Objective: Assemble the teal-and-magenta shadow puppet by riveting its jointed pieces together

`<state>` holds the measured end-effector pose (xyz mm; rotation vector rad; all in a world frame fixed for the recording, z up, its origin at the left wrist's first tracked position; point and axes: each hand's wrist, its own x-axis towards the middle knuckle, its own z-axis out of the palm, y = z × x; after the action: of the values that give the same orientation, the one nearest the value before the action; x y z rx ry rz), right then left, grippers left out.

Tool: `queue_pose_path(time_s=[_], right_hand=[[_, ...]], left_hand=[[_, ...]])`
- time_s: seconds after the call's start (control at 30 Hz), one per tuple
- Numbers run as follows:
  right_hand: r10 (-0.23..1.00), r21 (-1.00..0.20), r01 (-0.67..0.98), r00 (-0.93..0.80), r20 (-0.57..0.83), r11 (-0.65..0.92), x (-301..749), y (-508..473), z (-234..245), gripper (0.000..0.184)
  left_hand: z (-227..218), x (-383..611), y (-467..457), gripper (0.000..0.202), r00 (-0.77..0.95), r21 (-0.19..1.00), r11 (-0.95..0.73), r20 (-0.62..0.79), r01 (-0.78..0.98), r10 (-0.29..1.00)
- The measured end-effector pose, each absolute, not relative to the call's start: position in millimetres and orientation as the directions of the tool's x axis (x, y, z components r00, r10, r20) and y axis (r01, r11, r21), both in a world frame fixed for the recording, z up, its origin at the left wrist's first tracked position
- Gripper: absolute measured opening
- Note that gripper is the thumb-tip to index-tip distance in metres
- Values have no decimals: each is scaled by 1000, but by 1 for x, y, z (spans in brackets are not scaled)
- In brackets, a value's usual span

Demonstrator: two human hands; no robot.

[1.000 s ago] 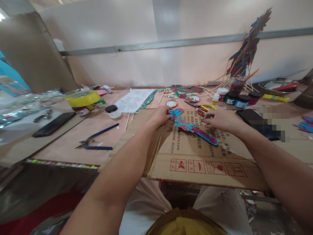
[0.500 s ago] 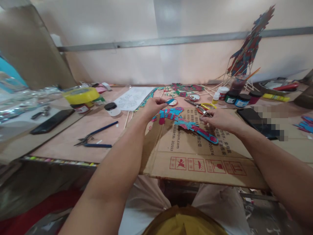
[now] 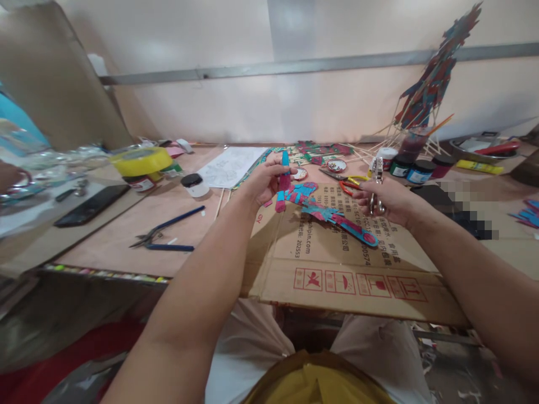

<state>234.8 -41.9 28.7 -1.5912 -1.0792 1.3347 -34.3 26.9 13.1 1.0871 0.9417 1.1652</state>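
Beyond our left hand's (image 3: 269, 177) fingertips sits a white dish (image 3: 300, 173) with a red rim, and right of it a second dish (image 3: 337, 165) of small beads; well left of those fingers are a jar (image 3: 195, 185) with a black lid and blue-handled cutters (image 3: 170, 247). Beyond our right hand's (image 3: 391, 199) fingers stand paint jars (image 3: 421, 171), while just left of the same fingertips scissors (image 3: 346, 188) with red and yellow handles fill part of the gap between our hands. Half a second ago the painted strip (image 3: 285, 160) lay nearly level over the rim of the white dish, and the metal tool (image 3: 378, 169) was down by the cardboard (image 3: 286, 280); now both are up in our grasp, the strip pinched between left thumb and fingers, the tool held in curled right fingers, its head above them. The strip's long axis runs nearly upright, blue end above our left fingertips, pink part below; we cannot tell whether it touches the blue-and-pink painted pieces (image 3: 324, 212) under it. Those lie on the cardboard between our hands, slanting from below the left fingers towards us and rightward, rounded end nearest us.
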Motion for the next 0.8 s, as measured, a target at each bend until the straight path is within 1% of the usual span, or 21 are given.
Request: queue_pose_path(time_s=[0.17,0.3,0.37,0.4,0.47,0.57,0.63,0.7,0.77,0.8], right_hand=[[952,-927,214,55,-302,-306,236,-40,23,9],[970,-936,262,-1,-243,-234,241,-38,17,7],[983,-921,350,-12,-186,-170,244,-36,14,11],[988,-898,420,-15,-152,-132,245,-35,13,15],[996,-807,588,-34,-82,-46,245,-35,13,21],[996,-615,785,-89,12,77,242,-37,17,27],[991,-503,853,-127,54,136,238,-40,22,30],[987,-415,895,-140,82,161,235,-44,26,31],[986,-360,919,-129,102,158,234,-46,28,31],[987,-352,924,-123,105,152,234,-46,28,30]], left_hand=[[17,-27,17,22,251,974,34,25,-226,968],[19,-16,6,31,311,984,42,15,-175,950],[18,-11,2,33,340,989,49,2,-142,940],[17,-8,0,33,357,991,52,-5,-123,934],[15,-4,-2,32,388,994,48,-6,-99,921],[12,0,-3,31,428,992,33,23,-122,903],[11,1,-3,31,447,990,7,58,-142,893],[11,2,-4,29,468,993,-16,68,-114,881],[12,2,-5,26,480,997,-30,61,-71,875],[12,3,-6,24,484,998,-31,58,-63,873]])
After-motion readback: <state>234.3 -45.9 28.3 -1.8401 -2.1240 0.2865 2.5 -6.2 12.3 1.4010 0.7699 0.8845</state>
